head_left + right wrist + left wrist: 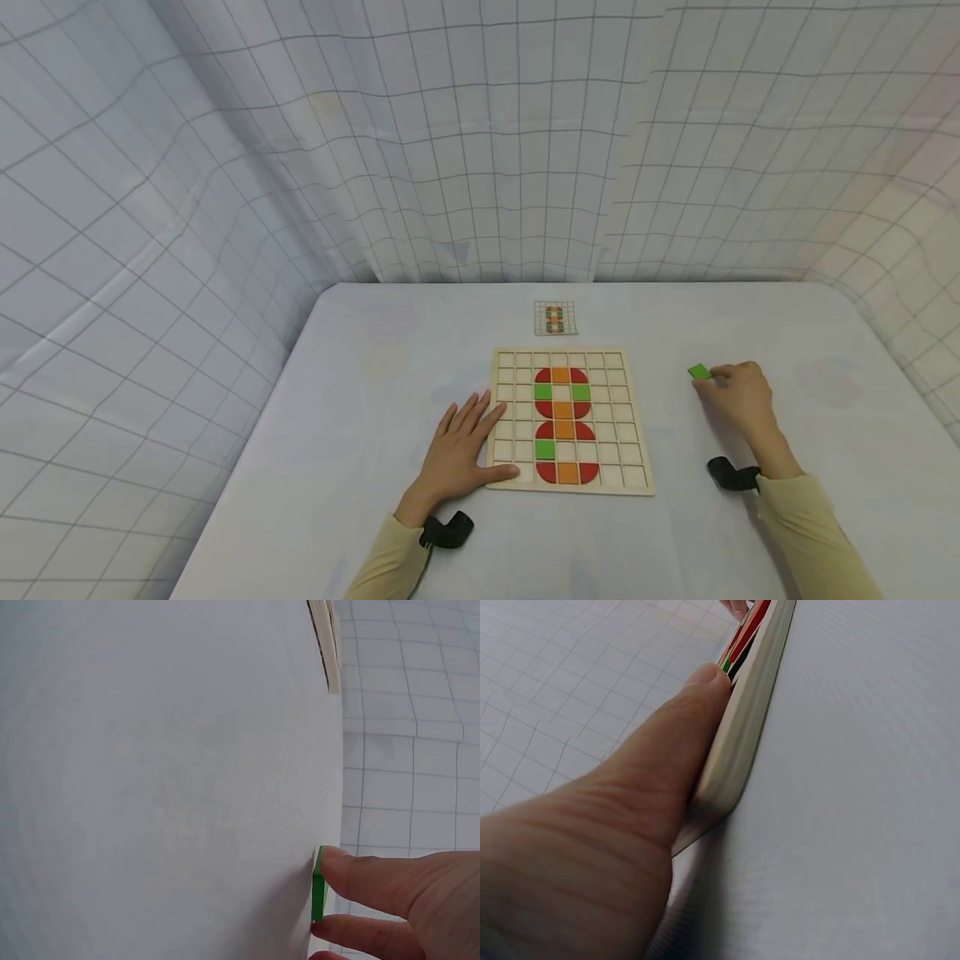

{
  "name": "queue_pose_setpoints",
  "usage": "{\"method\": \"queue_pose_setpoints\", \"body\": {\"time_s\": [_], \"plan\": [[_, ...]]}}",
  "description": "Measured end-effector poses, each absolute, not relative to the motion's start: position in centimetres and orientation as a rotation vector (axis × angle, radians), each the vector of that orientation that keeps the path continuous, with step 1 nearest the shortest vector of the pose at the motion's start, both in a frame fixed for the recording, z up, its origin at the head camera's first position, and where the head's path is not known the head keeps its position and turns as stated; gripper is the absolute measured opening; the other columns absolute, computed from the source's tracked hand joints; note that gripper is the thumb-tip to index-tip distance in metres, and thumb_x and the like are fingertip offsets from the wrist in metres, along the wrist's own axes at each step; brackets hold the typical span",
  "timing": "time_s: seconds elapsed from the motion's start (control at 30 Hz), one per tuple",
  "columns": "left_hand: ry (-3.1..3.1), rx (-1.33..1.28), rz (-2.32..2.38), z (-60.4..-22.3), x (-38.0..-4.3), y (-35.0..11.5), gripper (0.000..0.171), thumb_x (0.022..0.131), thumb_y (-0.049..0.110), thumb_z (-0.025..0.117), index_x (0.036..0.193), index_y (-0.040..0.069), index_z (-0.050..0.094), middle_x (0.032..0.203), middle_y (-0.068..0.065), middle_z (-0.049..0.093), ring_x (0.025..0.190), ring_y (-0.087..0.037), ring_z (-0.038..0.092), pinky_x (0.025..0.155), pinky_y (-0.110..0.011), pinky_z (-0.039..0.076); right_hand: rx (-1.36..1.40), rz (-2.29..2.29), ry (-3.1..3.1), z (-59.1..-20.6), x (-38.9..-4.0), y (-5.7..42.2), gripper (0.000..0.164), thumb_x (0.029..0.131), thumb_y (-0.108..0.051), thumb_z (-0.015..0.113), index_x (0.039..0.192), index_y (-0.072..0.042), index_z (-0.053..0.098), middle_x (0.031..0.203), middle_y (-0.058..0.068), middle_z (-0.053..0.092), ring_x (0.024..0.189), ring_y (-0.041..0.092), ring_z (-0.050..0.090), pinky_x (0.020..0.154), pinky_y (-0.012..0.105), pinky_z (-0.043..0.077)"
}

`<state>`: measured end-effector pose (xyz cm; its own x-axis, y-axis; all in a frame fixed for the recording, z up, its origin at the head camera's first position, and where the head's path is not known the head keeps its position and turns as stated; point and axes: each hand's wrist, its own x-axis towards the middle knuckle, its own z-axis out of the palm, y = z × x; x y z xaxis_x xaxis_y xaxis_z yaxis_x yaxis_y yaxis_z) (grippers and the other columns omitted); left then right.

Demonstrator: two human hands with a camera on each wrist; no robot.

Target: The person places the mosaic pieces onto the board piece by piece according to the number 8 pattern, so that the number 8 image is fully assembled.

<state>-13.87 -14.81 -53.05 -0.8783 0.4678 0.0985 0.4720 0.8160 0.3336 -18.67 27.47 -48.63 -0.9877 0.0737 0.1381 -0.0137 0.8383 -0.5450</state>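
A wooden grid board (624, 432) lies flat on the table, bearing a column of red rounded-corner tiles (546, 472), orange square tiles (563, 430) and green square tiles (544, 449). My left hand (456, 454) rests on its lower left edge, fingers spread and thumb lying across the corner; the left wrist view shows the thumb along the board's side. Right of the board, my right hand (742, 400) pinches a green square tile (319, 892) between thumb and fingertips. In the right wrist view that tile stands edge-on, close over the table surface.
Behind the board lies a small pattern card (555, 318) printed with a similar coloured figure on a grid. The white table (375, 375) is bordered by hanging grid-patterned curtains (510, 167) at the back and sides. A black wrist device (447, 531) sits at each cuff.
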Motion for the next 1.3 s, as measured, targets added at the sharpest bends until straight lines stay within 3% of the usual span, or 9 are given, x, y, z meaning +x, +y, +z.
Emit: {"method": "queue_pose_setpoints", "body": {"time_s": [0.3, 0.53, 0.67, 0.8, 1.07, 1.3], "plan": [[-2.983, -0.773, -0.558, -53.1, -14.0, -14.8, 0.093, 0.079, 0.067, 0.059, 0.152, 0.022, 0.025, 0.157, -0.004, 0.014, 0.143, -0.02, 0.005, 0.113, -0.043, -0.001, -0.008, 0.887, -2.831, -48.3, -19.0, 26.6, 0.029, 0.081, -0.004, 0.069, 0.1, 0.016, 0.063, 0.094, 0.034, 0.056, 0.086, 0.047, 0.054, 0.066, 0.053, 0.044], [-2.99, -0.772, -0.55, -53.2, -14.1, -14.7, 0.094, 0.079, 0.068, 0.058, 0.153, 0.022, 0.023, 0.157, -0.003, 0.013, 0.143, -0.019, 0.004, 0.113, -0.042, -0.001, -0.03, 1.065, -2.764, -48.4, -19.1, 25.9, 0.017, 0.08, -0.008, 0.074, 0.091, 0.005, 0.067, 0.081, 0.015, 0.067, 0.072, 0.028, 0.061, 0.054, 0.029, 0.045], [-2.977, -0.774, -0.56, -53.2, -14.1, -14.8, 0.094, 0.078, 0.069, 0.058, 0.152, 0.022, 0.024, 0.157, -0.004, 0.014, 0.143, -0.019, 0.004, 0.113, -0.042, -0.001, 0.007, 1.231, -2.796, -48.3, -18.6, 24.7, 0.02, 0.085, -0.018, 0.073, 0.093, 0.0, 0.069, 0.08, 0.008, 0.068, 0.069, 0.018, 0.06, 0.054, 0.027, 0.045], [-2.981, -0.77, -0.564, -53.3, -14.0, -14.8, 0.094, 0.078, 0.069, 0.058, 0.152, 0.022, 0.024, 0.157, -0.003, 0.014, 0.143, -0.019, 0.004, 0.113, -0.042, -0.001, 0.131, 1.417, -2.88, -48.2, -17.7, 22.3, 0.022, 0.086, -0.024, 0.073, 0.095, -0.004, 0.07, 0.079, 0.004, 0.068, 0.067, 0.018, 0.055, 0.052, 0.026, 0.042], [-2.978, -0.772, -0.571, -53.0, -14.0, -14.7, 0.094, 0.078, 0.068, 0.059, 0.152, 0.022, 0.025, 0.157, -0.004, 0.015, 0.143, -0.02, 0.005, 0.113, -0.043, -0.001, 0.418, 1.634, -2.967, -48.2, -16.0, 18.3, 0.015, 0.083, -0.022, 0.075, 0.089, -0.008, 0.072, 0.075, 0.001, 0.066, 0.069, 0.02, 0.058, 0.058, 0.026, 0.045], [-2.981, -0.769, -0.576, -52.9, -13.8, -14.8, 0.093, 0.078, 0.066, 0.061, 0.152, 0.022, 0.026, 0.157, -0.004, 0.016, 0.143, -0.02, 0.005, 0.113, -0.043, 0.001, 0.52, 1.563, -2.997, -48.6, -15.2, 16.7, 0.009, 0.083, -0.018, 0.075, 0.086, -0.01, 0.073, 0.073, -0.003, 0.065, 0.066, 0.017, 0.056, 0.056, 0.025, 0.045]]}}
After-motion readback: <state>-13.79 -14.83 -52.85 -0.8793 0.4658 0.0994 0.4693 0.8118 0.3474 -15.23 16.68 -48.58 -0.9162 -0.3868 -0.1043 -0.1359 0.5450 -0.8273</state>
